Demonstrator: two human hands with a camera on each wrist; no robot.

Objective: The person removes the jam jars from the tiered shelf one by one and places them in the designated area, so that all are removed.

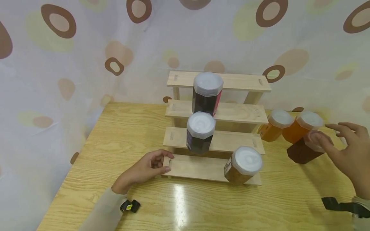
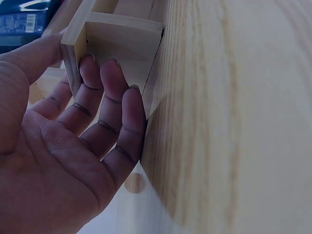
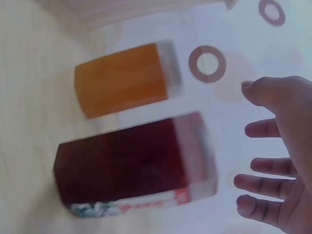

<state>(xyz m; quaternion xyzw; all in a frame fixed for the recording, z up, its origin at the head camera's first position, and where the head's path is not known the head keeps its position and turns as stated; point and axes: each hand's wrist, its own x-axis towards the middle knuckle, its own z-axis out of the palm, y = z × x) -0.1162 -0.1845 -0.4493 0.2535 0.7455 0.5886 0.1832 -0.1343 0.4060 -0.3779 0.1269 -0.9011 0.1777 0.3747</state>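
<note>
My left hand (image 1: 148, 165) grips the left end of the lowest step of a wooden stepped rack (image 1: 196, 166). In the left wrist view, the thumb lies on one side of the board and the fingers curl around the other. My right hand (image 1: 351, 150) is at the far right, beside a dark red jar (image 1: 303, 150) with a whitish lid. The right wrist view shows its fingers spread and apart from that jar (image 3: 122, 163). On the rack stand a black jar (image 1: 206, 99), a dark jar (image 1: 199, 138) below it, and a brown jar (image 1: 240, 168) on the lowest step.
Two orange jars, one on the left (image 1: 273, 128) and one on the right (image 1: 299, 128), stand between the rack and the dark red jar. A spotted white cloth (image 1: 144, 51) hangs behind the wooden table (image 1: 121, 134) and along its left side.
</note>
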